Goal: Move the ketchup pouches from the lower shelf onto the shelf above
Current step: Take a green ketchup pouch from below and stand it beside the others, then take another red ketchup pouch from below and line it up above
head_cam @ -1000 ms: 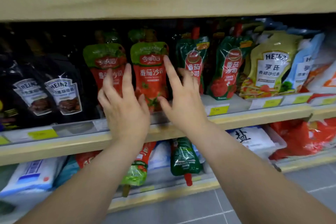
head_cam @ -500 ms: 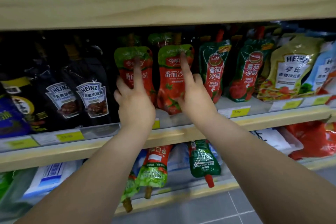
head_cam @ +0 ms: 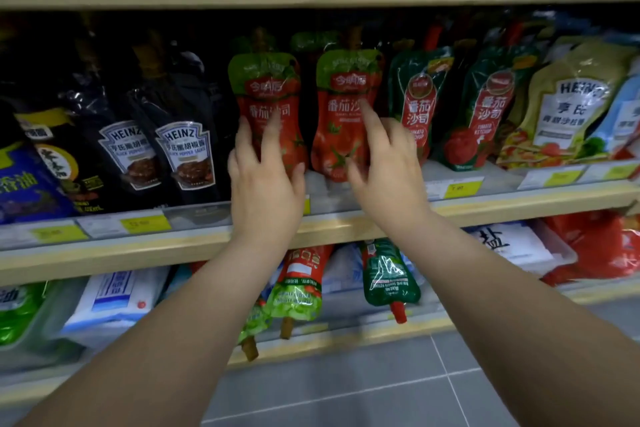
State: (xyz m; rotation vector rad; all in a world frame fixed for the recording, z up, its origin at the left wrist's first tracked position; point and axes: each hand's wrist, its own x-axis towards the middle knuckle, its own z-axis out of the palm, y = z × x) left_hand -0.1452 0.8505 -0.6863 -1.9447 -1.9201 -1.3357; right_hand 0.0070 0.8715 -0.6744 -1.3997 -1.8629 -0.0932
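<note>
Both hands are working at the upper shelf [head_cam: 346,229], where two red-and-green ketchup pouches are standing upright side by side. The left hand [head_cam: 265,184] is resting spread fingers against the front of the left pouch [head_cam: 266,94], open and enclosing nothing; the right hand [head_cam: 384,170] is likewise open, its forefinger touching the right pouch [head_cam: 341,107]. Further ketchup pouches are lying spout-outward on the lower shelf [head_cam: 346,333]: a green-based pouch [head_cam: 299,291] and a dark green pouch [head_cam: 389,281] (its red cap overhanging the edge). Judged by appearance, these are soft, glossy, sagging items, probably slippery; taking hold at the stiffer neck below the spout, or across the waist, is looking advisable.
</note>
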